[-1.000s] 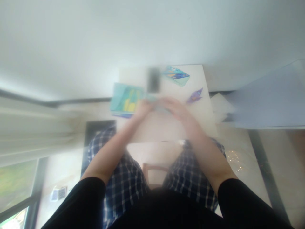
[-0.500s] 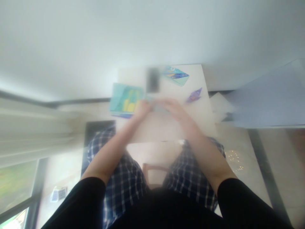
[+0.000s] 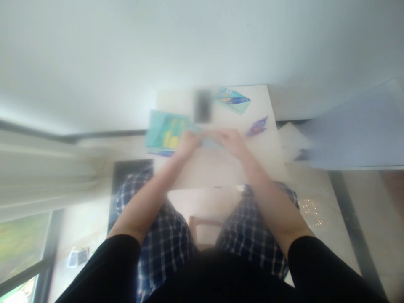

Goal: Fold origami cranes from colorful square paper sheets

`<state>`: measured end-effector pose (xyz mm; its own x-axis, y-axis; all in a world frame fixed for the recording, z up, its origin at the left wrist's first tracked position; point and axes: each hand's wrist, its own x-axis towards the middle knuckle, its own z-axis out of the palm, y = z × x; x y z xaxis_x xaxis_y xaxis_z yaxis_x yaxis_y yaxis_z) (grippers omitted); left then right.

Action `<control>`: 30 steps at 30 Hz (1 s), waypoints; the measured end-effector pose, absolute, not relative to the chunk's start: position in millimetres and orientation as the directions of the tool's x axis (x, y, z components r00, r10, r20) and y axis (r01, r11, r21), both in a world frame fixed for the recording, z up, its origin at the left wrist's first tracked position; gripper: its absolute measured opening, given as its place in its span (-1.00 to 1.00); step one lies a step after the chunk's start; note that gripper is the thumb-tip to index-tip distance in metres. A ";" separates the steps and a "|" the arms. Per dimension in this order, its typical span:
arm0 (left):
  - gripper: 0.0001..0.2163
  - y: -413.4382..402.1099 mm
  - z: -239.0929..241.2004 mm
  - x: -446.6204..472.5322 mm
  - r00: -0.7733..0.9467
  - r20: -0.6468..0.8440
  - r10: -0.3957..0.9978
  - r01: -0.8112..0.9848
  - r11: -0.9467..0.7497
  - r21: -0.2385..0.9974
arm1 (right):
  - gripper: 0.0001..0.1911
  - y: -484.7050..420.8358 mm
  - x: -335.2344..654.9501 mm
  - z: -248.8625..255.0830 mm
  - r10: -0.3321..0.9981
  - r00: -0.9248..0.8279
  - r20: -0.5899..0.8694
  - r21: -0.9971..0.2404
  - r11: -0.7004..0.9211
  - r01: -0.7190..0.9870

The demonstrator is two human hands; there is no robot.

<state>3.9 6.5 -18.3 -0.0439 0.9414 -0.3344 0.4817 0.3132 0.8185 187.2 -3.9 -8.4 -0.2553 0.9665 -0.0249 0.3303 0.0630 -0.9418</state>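
A pale blue sheet of paper, blurred, lies between my two hands over the middle of the white table. My left hand has its fingers closed at the paper's left end. My right hand is bent over the paper's right part, fingers together and pointing left, gripping it. Much of the sheet is hidden under the fingers. Just left of my left hand is a teal booklet with a yellow figure, on top of something purple-blue.
A dark, phone-like rectangle is at the table's back. Right of it lie a folded blue patterned paper and a small purple folded paper. A wall rises behind the table. My knees in checked trousers flank its front edge.
My right hand's fingers have bent more and its knuckles have risen slightly over the paper. My left hand has barely shifted. The other things lie where they were.
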 end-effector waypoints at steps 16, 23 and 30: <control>-0.67 6.7 -13.2 3.4 -0.096 -0.348 0.933 0.395 0.356 0.847 | -0.58 -2.0 187.4 -15.5 0.959 -0.239 -0.150 -0.884 -0.021 0.467; -0.70 3.5 -9.8 4.0 -0.024 -0.334 0.942 0.380 0.317 0.869 | -0.57 -5.2 188.8 -6.6 0.907 -0.263 -0.329 -0.943 -0.303 0.136; -0.71 2.8 -5.7 6.4 -0.054 -0.362 0.931 0.366 0.355 0.860 | -0.60 -4.0 190.8 -4.1 0.896 -0.195 -0.399 -0.917 -0.384 0.109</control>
